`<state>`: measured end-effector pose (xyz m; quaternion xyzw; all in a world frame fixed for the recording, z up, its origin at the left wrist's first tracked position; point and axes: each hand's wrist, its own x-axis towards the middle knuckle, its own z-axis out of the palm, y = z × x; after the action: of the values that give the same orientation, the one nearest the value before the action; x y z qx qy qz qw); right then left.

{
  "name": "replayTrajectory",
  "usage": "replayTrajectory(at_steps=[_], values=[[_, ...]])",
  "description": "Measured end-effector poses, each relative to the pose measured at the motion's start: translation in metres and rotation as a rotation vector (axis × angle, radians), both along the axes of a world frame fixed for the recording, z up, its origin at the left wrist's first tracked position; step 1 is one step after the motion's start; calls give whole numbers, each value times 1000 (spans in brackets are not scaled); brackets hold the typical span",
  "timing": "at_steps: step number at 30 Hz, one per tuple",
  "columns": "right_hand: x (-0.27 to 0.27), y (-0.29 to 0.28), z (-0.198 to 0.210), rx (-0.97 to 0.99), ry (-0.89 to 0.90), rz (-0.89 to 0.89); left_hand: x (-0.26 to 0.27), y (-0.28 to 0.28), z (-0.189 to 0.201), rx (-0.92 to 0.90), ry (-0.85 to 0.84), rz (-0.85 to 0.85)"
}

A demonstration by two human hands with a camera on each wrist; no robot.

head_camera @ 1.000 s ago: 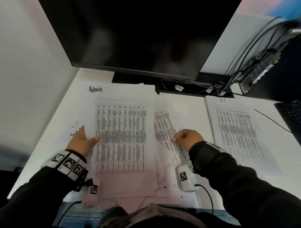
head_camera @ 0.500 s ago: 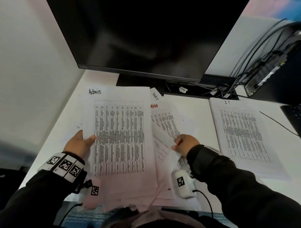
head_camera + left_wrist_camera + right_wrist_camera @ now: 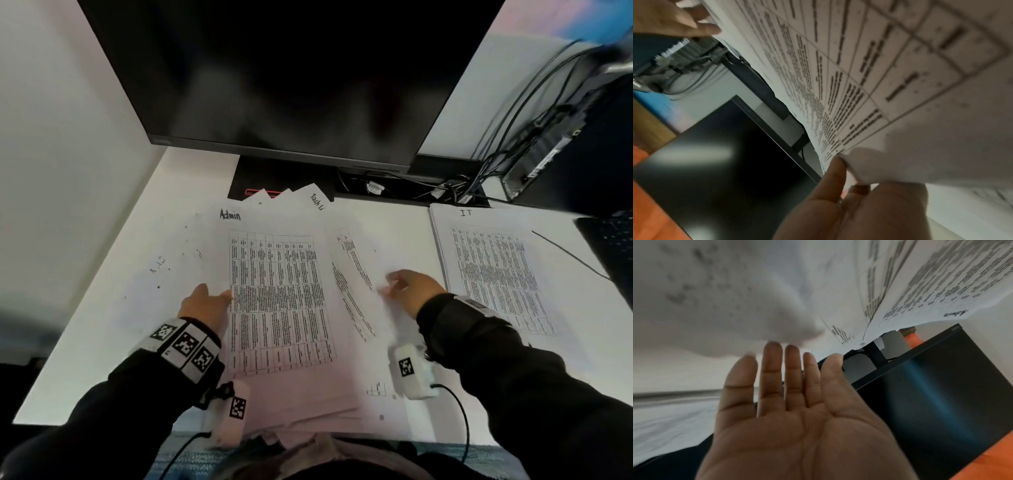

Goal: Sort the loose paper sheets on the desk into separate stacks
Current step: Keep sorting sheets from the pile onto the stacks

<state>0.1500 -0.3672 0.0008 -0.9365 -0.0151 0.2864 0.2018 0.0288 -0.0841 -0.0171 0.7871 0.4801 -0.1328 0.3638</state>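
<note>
A bundle of printed sheets is raised off the white desk [image 3: 394, 222], topped by a table sheet headed "Admin" [image 3: 277, 294]. My left hand [image 3: 212, 295] pinches its left edge, thumb on top; the left wrist view shows that pinch [image 3: 846, 172] on the paper's [image 3: 900, 81] edge. Corners of lower sheets [image 3: 308, 198] fan out at the top. My right hand [image 3: 394, 281] is open at the bundle's right side. In the right wrist view its straight fingertips [image 3: 772, 345] meet a curled sheet [image 3: 725, 305]. A separate stack headed "IT" [image 3: 496, 274] lies flat on the right.
A dark monitor [image 3: 291, 68] stands close behind the papers on a black base [image 3: 253, 178]. Tangled cables [image 3: 455, 192] and a black device [image 3: 548, 154] fill the back right. A dark keyboard corner [image 3: 613, 246] is at the right edge. A white wall [image 3: 68, 137] borders the left.
The Admin bundle has risen off the desk in my left hand and fanned out at the top. My right hand has let go of the sheet it pinched and opened.
</note>
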Motion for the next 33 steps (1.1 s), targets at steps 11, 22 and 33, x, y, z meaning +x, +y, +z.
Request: replayTrajectory(at_steps=[11, 22, 33], values=[[-1, -9, -21, 137, -87, -176, 22, -50, -3, -165, -162, -168], [2, -12, -25, 234, -117, -282, 29, -59, -8, -325, -413, 149], [2, -13, -8, 536, 77, -391, 23, -53, 12, -177, -363, -126]])
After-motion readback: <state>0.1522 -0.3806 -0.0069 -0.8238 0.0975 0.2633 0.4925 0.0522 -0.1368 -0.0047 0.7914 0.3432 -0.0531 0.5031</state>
